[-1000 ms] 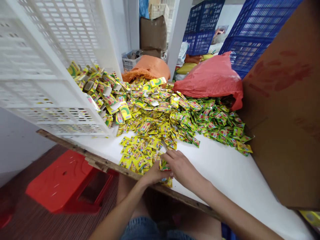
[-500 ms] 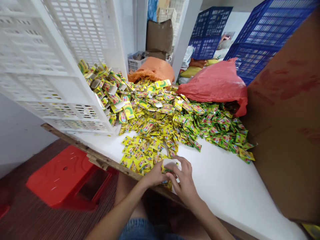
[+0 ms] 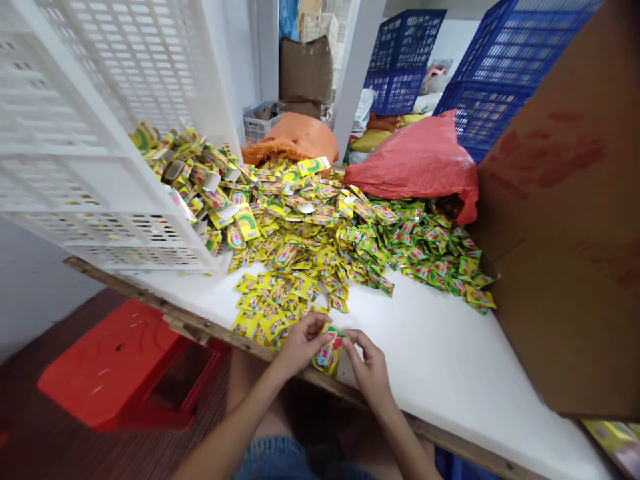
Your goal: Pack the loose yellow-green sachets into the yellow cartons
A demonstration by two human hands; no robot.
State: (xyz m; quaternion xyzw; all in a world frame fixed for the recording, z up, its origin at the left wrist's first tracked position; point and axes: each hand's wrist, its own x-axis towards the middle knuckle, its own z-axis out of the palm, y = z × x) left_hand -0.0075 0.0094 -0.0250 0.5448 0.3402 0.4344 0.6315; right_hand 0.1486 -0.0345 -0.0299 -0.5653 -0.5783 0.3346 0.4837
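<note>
Where the white table (image 3: 430, 353) ends: wooden edge (image 3: 215, 331).
Packets (image 3: 273, 317): heaped, might slide if nudged.
Left hand (image 3: 300, 343): gripping box (image 3: 327, 355) by its left side.
Right hand (image 3: 373, 370): pinching its corner.
Box: between hands; loosened pinch could drop it over the edge.

1. Yellow sachets (image 3: 273, 321) and green sachets (image 3: 430, 248): glossy, crinkled plastic-like film.
2. Small cartons (image 3: 246, 221): thin, smooth printed card.
3. Tabletop (image 3: 425, 333): smooth white surface, soft sheen; its edging (image 3: 117, 285) is rough wood.
4. Stool (image 3: 107, 360): glossy red plastic.
5. White crate (image 3: 95, 177) and blue crates (image 3: 493, 107): perforated plastic.
6. Red bag (image 3: 415, 160): thin, wrinkled plastic.
7. Orange sack (image 3: 307, 133): woven-looking, frayed at the mouth.
8. Large box (image 3: 550, 280): matt brown cardboard.
9. Shorts (image 3: 277, 457): denim cloth.
</note>
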